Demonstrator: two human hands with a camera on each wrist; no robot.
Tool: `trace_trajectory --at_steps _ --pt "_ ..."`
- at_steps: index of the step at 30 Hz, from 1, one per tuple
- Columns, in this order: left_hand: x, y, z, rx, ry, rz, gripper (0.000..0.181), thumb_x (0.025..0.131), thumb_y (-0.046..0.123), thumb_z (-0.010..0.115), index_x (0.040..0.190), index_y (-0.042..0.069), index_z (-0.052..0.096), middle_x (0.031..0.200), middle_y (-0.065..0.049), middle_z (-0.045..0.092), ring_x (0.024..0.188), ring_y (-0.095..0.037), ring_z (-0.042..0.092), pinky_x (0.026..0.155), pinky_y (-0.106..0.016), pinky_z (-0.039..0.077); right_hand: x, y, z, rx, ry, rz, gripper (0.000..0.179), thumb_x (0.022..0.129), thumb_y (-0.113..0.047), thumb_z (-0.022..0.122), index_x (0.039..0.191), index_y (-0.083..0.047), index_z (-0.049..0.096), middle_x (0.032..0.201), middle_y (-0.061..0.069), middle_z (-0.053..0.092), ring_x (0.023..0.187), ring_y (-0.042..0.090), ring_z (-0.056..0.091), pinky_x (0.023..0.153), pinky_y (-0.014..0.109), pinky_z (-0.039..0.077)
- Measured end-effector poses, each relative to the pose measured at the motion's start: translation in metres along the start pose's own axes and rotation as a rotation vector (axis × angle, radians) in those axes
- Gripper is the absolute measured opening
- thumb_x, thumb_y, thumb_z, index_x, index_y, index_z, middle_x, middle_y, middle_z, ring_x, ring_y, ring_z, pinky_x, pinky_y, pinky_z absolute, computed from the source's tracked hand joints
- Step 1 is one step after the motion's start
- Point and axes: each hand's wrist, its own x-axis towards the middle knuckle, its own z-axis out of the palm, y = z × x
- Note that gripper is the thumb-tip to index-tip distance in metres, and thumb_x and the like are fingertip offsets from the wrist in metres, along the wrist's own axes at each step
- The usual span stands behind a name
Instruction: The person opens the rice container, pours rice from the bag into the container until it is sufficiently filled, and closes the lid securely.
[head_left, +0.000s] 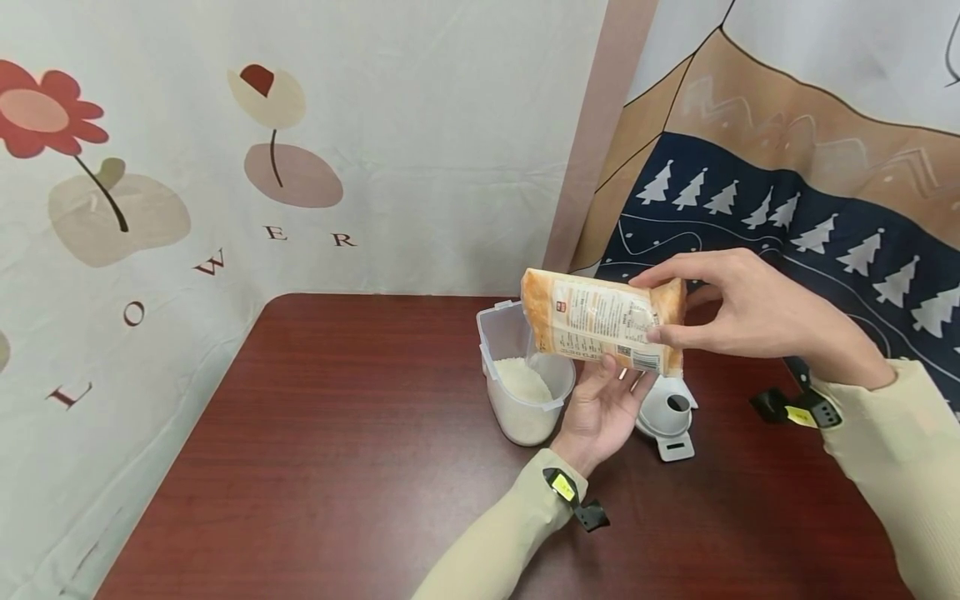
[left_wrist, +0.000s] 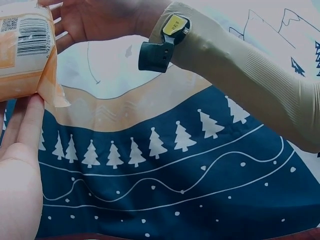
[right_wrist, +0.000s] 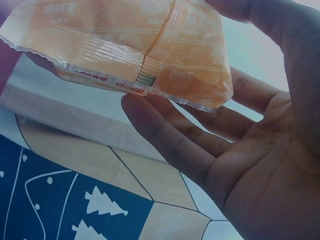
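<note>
An orange and white printed food packet [head_left: 592,321] lies nearly sideways in the air, its left end over the mouth of a clear plastic container [head_left: 501,400]. White grains, like rice, fill the lower part of the container. From below, my left hand [head_left: 600,417] holds the packet, thumb at its lower front edge and fingers behind. My right hand [head_left: 750,304] grips the packet's right end, thumb on the front and forefinger along the top. A crimped seam and see-through orange film show on the packet [right_wrist: 125,55] in the right wrist view.
A white lid [head_left: 667,417] with a round dark opening lies on the brown table [head_left: 337,433], right of the container and partly behind my left hand. Printed cloth [head_left: 420,150] hangs behind the table, with a tree-patterned cloth [head_left: 720,200] at the right.
</note>
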Motion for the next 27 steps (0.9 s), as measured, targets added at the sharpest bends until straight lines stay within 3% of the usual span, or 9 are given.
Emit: trace_trajectory --at_steps 27 --pt "-0.0010 -0.0006 -0.0027 -0.023 -0.010 -0.015 0.067 0.080 0.035 0.088 0.138 0.031 0.054 0.143 0.008 0.056 0.136 -0.011 0.051 0.118 -0.030 0.043 0.0018 -0.0015 0.0017 0.004 0.007 0.025 0.052 0.077 -0.021 0.092 0.124 -0.023 0.072 0.114 0.001 0.073 0.080 0.005 0.072 0.072 0.021 0.061"
